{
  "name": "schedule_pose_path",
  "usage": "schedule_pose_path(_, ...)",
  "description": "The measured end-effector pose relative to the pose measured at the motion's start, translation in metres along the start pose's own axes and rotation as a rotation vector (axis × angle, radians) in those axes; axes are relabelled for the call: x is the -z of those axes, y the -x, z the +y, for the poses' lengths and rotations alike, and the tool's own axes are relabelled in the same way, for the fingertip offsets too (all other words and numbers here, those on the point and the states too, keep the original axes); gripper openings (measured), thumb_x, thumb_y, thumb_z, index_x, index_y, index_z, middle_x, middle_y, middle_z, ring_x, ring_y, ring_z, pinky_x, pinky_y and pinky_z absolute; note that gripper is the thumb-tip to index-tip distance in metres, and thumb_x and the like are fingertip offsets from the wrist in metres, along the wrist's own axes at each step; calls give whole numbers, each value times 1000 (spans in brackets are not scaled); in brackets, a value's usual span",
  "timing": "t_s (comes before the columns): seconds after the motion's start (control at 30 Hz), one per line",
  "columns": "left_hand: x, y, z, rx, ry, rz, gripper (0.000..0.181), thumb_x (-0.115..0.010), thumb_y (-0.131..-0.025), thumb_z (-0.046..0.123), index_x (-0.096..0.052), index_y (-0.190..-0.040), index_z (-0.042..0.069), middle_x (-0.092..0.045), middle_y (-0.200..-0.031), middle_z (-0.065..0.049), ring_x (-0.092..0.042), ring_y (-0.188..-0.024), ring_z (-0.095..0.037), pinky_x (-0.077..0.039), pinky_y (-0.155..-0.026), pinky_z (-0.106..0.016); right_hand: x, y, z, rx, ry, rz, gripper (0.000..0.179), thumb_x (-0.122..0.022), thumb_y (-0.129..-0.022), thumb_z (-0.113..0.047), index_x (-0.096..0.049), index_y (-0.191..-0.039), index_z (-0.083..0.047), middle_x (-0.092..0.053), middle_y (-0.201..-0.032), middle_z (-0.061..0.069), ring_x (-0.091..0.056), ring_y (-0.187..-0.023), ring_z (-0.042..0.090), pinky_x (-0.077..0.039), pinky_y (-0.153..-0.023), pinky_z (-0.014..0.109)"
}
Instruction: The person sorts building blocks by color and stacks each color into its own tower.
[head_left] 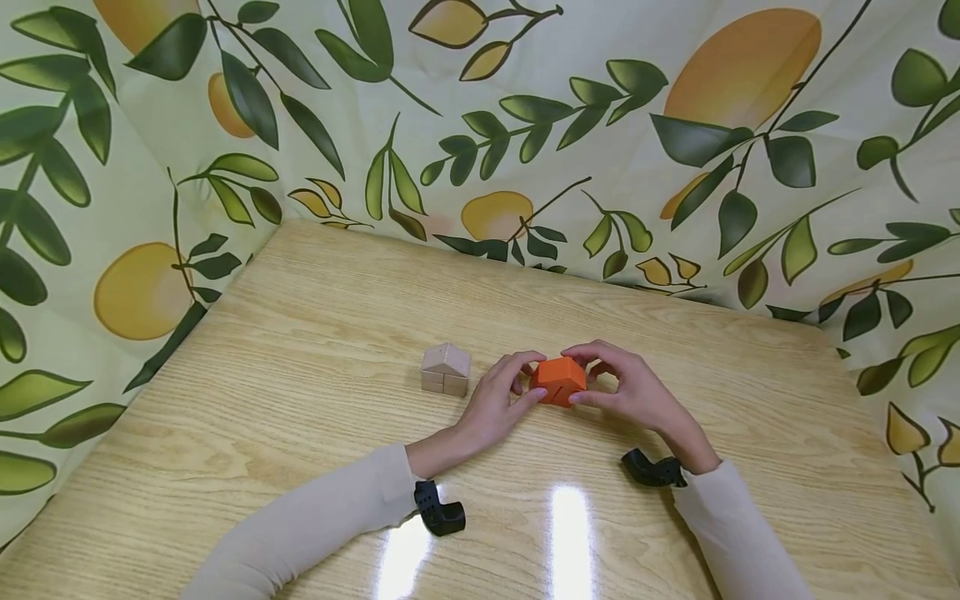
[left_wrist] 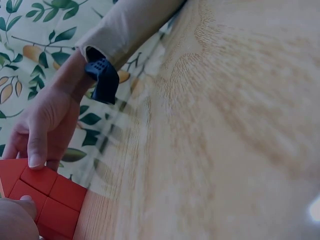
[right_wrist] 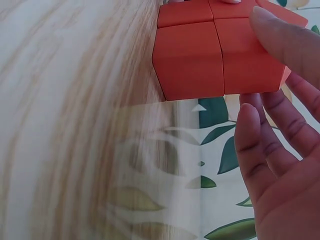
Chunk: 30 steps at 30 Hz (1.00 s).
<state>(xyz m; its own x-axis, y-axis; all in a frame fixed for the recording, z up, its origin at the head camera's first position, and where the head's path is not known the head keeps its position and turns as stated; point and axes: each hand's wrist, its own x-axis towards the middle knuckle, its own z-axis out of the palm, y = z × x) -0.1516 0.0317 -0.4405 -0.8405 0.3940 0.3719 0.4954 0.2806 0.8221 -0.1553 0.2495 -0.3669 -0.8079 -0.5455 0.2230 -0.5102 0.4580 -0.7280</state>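
Several orange blocks [head_left: 562,379] stand on the table, set together in a house shape with a peaked top. From the left side, my left hand [head_left: 491,404] pinches them, thumb at the front and fingers behind. My right hand [head_left: 633,387] pinches them from the right in the same manner. Seams between the blocks show in the left wrist view, where the right thumb presses near the peak and the left thumb lies on the front face. To the left of my left hand, a small house of pale wooden blocks [head_left: 446,369] stands untouched.
The wood-grain table [head_left: 315,333] spreads around both hands. A fabric backdrop [head_left: 345,142] printed with fruit and leaves rises behind and at the sides. Black mounts [head_left: 441,510] sit at both wrists, close above the tabletop.
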Motion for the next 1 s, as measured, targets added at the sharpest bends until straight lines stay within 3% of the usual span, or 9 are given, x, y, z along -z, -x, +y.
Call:
schedule_pose_path(0.33,0,1,-1,-2,-8,-2,41,-65,-93,14,-50,-131,12,-56,-106,-11,-50,-78,-19,-40,-67,-26,-2,0,-3,-11,21,14,52,-82,-71,2,-61,-119,0,-63,-108,6,-56,-90,15,-52,-74,41)
schedule_pose_path(0.67,-1,1,-2,-1,-4,0,42,-65,-92,13,-50,-131,13,-56,-107,-11,-50,-78,-19,-39,-67,-26,-1,0,-7,94,54,112,48,-80,-69,9,-61,-114,3,-64,-104,12,-57,-91,30,-49,-73,41)
schedule_pose_path(1.0,-1,0,-1,-1,-6,1,42,-65,-92,13,-50,-131,12,-56,-107,-11,-50,-78,-17,-40,-67,-26,0,0,-9,94,48,137,46,-79,-70,10,-62,-112,4,-65,-100,12,-58,-88,30,-48,-72,46)
